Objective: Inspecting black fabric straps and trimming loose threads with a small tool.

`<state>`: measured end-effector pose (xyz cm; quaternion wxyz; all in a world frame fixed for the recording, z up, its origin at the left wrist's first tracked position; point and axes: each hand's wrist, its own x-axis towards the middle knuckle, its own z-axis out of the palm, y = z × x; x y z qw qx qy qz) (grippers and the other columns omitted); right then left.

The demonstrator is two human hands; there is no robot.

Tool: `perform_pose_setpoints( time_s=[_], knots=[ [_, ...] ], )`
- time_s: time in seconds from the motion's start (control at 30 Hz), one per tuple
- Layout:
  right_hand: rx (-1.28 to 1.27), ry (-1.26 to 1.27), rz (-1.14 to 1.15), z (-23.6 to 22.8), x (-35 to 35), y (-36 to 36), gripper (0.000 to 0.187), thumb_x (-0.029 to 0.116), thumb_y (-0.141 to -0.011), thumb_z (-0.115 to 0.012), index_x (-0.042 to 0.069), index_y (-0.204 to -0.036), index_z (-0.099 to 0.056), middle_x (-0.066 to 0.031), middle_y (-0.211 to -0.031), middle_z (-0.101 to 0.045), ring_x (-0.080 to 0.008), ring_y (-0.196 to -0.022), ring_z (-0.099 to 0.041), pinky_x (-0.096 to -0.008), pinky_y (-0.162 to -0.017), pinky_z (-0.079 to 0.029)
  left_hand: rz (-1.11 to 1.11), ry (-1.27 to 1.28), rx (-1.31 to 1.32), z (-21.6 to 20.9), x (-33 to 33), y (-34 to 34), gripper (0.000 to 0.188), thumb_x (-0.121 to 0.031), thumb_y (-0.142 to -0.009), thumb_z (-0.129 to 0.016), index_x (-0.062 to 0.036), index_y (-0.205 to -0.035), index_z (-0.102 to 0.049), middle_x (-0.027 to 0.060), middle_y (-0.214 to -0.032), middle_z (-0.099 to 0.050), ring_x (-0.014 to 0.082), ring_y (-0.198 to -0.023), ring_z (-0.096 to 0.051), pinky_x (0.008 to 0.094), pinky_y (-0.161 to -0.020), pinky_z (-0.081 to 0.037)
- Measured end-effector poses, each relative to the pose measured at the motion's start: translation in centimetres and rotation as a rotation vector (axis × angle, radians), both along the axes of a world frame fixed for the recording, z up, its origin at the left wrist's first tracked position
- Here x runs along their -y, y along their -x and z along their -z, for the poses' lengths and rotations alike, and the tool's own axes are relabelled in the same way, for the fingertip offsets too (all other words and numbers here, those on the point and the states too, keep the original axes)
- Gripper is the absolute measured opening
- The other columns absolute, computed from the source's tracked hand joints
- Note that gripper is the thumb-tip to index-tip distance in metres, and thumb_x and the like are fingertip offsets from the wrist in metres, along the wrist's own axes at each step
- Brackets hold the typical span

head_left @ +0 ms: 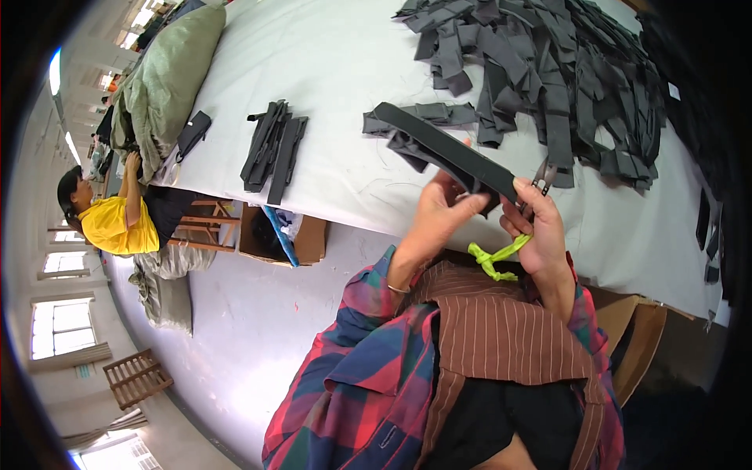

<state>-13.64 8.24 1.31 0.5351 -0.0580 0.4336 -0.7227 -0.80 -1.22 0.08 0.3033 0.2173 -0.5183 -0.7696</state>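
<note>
A dark grey fabric strip (446,145), folded in layers, slants over the table's near edge in front of me. My left hand (445,215) is closed on its underside, the thumb pointing toward the strip's near end. My right hand (546,231) pinches that near end between thumb and fingers. The same hand also keeps a pair of small metal thread snips (542,178), blades upward, in its fingers. A yellow-green cloth tie (499,257) hangs from beneath the right fingers. Just beyond the held strip lie more grey strips (454,115) on the table.
A large heap of grey strips (548,63) covers the far right of the white table (329,63). Two small stacks (272,149) lie left of my hands. Below the edge stand a cardboard box (313,239) and a wooden stool (207,223). A person in yellow (121,223) works beside a green sack (172,74).
</note>
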Motion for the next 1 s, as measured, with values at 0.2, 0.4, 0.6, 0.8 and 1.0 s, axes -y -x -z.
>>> perform_pose_setpoints(
  time_s=[0.2, 0.4, 0.6, 0.8, 1.0],
  knots=[
    [-0.270, 0.034, -0.227, 0.0, 0.0, -1.2, 0.017, 0.022, -0.086, -0.064, 0.005, -0.084, -0.064, 0.0055, -0.065, -0.051, -0.0019, -0.052, -0.034, -0.0198, -0.048, -0.026, -0.104, -0.244, -0.103, -0.6, 1.0, -0.3, 0.019, -0.015, -0.093, -0.046, -0.0022, -0.105, -0.051, 0.0044, -0.092, -0.060, 0.0110, -0.080, -0.058, 0.0245, -0.072, -0.048],
    [-0.716, 0.132, -0.172, -0.1, 0.2, -0.6, 0.023, 0.018, -0.086, -0.065, 0.000, -0.101, -0.062, 0.0010, -0.082, -0.058, -0.0058, -0.072, -0.049, -0.0211, -0.067, -0.041, -0.056, -0.232, -0.004, 0.4, 1.8, -1.1, 0.031, -0.030, -0.095, -0.047, -0.0024, -0.105, -0.054, 0.0039, -0.088, -0.061, 0.0106, -0.073, -0.059, 0.0227, -0.059, -0.048],
    [-1.070, 0.099, -0.044, -1.3, 0.5, 0.6, 0.024, 0.016, -0.083, -0.067, 0.006, -0.104, -0.064, -0.0033, -0.093, -0.065, -0.0120, -0.080, -0.058, -0.0256, -0.077, -0.047, 0.009, -0.231, -0.073, -0.3, 1.2, -1.4, 0.033, -0.034, -0.097, -0.046, -0.0025, -0.106, -0.053, 0.0071, -0.091, -0.062, 0.0114, -0.079, -0.060, 0.0239, -0.067, -0.050],
    [-1.227, 0.050, -0.039, -2.1, 1.5, 0.1, 0.018, 0.021, -0.084, -0.064, 0.008, -0.095, -0.067, -0.0065, -0.080, -0.068, -0.0165, -0.068, -0.063, -0.0258, -0.061, -0.046, 0.012, 0.033, 0.023, 0.3, 0.5, -1.3, 0.032, -0.028, -0.100, -0.042, -0.0001, -0.113, -0.052, 0.0032, -0.092, -0.061, 0.0071, -0.079, -0.056, 0.0211, -0.068, -0.047],
    [-1.282, -0.027, -0.054, -1.9, 1.7, -0.6, 0.013, 0.021, -0.082, -0.064, 0.009, -0.088, -0.066, -0.0039, -0.075, -0.066, -0.0201, -0.064, -0.062, -0.0290, -0.056, -0.045, 0.006, 0.146, 0.119, 0.0, -0.2, -1.1, 0.028, -0.022, -0.099, -0.043, 0.0005, -0.112, -0.052, 0.0022, -0.093, -0.060, 0.0059, -0.078, -0.055, 0.0210, -0.066, -0.047]
  ],
)
